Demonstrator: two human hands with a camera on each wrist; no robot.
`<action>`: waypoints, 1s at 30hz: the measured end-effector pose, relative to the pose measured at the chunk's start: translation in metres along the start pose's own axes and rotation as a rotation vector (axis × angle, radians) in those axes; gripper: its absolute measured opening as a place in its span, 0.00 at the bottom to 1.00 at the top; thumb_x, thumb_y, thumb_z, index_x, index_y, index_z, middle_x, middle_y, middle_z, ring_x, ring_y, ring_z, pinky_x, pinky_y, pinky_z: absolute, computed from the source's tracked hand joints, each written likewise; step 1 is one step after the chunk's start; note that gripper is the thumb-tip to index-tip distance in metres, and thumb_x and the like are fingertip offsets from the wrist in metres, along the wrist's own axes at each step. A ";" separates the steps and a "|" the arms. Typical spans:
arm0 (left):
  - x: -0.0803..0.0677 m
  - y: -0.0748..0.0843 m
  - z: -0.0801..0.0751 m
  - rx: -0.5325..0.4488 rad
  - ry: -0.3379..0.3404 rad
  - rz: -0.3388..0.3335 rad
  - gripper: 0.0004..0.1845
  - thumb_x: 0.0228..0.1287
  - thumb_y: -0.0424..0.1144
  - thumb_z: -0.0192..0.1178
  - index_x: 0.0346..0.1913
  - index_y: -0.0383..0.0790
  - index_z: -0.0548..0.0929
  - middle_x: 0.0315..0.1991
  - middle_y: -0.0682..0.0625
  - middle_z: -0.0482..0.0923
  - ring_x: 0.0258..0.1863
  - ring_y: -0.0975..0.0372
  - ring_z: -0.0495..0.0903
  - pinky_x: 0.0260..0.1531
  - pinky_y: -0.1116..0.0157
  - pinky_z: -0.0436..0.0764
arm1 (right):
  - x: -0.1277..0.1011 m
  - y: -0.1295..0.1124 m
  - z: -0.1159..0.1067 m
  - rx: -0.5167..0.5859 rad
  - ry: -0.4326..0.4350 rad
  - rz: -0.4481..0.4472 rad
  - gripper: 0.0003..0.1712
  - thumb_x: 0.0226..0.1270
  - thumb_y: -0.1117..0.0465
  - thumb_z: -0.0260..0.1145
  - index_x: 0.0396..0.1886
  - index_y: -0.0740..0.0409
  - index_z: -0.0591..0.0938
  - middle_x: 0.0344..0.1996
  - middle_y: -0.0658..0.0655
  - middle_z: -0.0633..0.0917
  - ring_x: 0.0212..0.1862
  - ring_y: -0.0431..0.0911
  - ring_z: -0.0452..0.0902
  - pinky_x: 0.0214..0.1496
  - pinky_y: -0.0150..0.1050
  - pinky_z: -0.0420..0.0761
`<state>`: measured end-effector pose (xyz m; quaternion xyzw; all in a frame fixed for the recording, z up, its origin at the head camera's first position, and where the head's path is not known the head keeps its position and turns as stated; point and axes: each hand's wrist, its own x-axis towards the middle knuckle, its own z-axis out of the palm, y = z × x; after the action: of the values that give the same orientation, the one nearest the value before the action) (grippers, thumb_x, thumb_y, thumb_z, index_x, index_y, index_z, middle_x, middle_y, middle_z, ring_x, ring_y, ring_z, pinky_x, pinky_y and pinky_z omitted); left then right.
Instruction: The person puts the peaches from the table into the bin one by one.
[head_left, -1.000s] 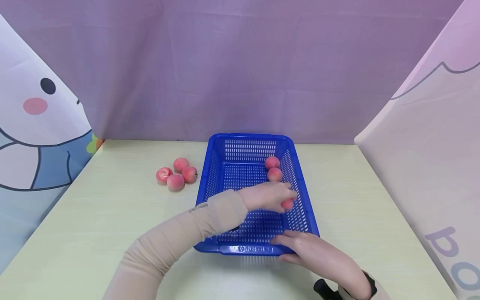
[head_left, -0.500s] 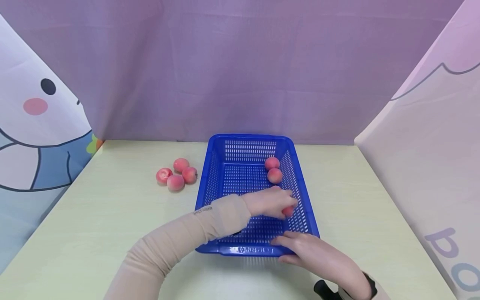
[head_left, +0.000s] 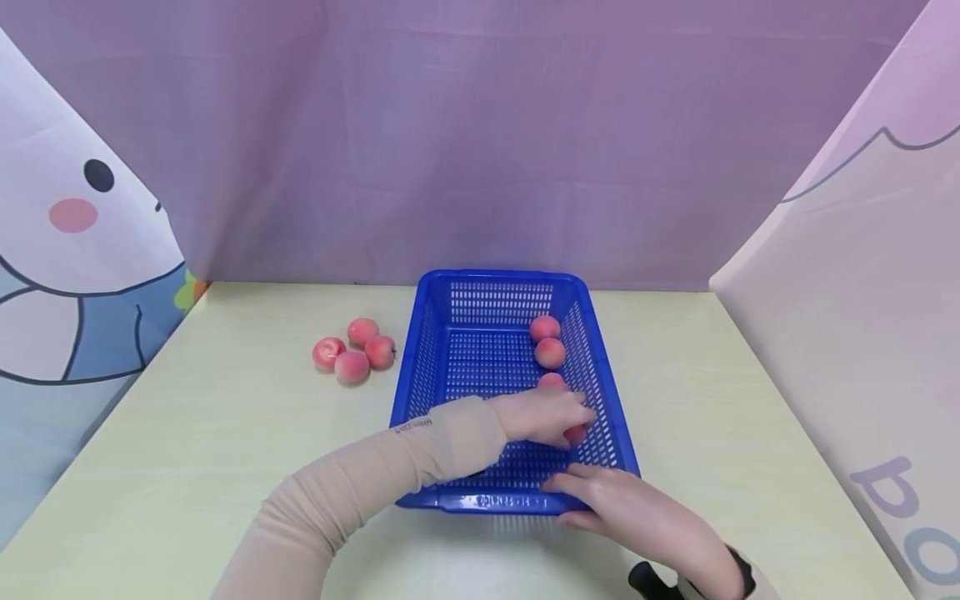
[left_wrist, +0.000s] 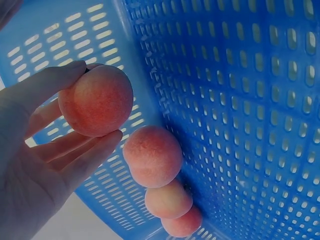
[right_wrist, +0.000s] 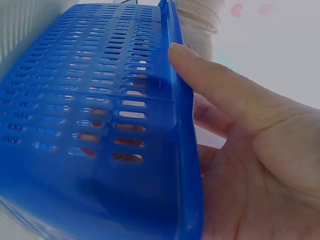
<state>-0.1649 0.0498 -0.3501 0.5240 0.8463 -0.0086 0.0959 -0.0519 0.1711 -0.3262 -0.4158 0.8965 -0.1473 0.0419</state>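
Note:
My left hand [head_left: 542, 415] reaches into the blue plastic basket [head_left: 516, 501] and holds a peach [left_wrist: 97, 100] between thumb and fingers, near the perforated right wall. Farther back along that wall, three other peaches lie in a row: a near one [left_wrist: 152, 156], a middle one [left_wrist: 168, 199] and a far one [left_wrist: 182, 221]. In the head view the held peach is mostly hidden by the hand. At the basket's near right corner, my right hand [head_left: 626, 507] grips the rim [right_wrist: 186, 150], thumb on the outer side and fingers over the inside.
Several peaches sit in a cluster on the pale table [head_left: 225, 433], left of the basket; one peach [head_left: 352, 367] is at the front of it. A purple cloth [head_left: 465, 150] hangs behind the table. Printed panels stand at both sides.
My left hand has moved slightly toward the near end of the basket with the peach, uncovering the third peach in the row. The right hand stays at the rim.

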 end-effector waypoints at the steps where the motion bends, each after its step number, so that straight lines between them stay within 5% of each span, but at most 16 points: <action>1: 0.000 0.000 0.001 0.002 0.004 0.003 0.17 0.53 0.44 0.62 0.47 0.47 0.78 0.38 0.54 0.75 0.37 0.66 0.74 0.39 0.75 0.72 | 0.000 0.000 0.000 0.003 -0.004 0.005 0.14 0.56 0.57 0.62 0.43 0.54 0.78 0.33 0.46 0.79 0.36 0.37 0.74 0.38 0.33 0.77; 15: -0.002 0.002 0.005 -0.012 -0.004 -0.011 0.20 0.53 0.42 0.62 0.50 0.47 0.76 0.43 0.52 0.74 0.37 0.66 0.75 0.39 0.76 0.73 | 0.000 -0.001 0.000 0.011 -0.014 0.024 0.15 0.56 0.56 0.62 0.44 0.55 0.78 0.34 0.47 0.79 0.37 0.38 0.75 0.40 0.35 0.77; 30: -0.002 0.001 0.013 -0.009 0.017 0.008 0.14 0.50 0.42 0.64 0.41 0.47 0.78 0.34 0.54 0.74 0.32 0.67 0.74 0.34 0.77 0.72 | -0.001 0.000 0.001 -0.003 0.015 -0.006 0.15 0.56 0.57 0.62 0.43 0.55 0.78 0.35 0.48 0.79 0.37 0.38 0.75 0.39 0.35 0.77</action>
<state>-0.1611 0.0470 -0.3629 0.5268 0.8451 -0.0001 0.0910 -0.0512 0.1715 -0.3275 -0.4173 0.8958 -0.1491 0.0341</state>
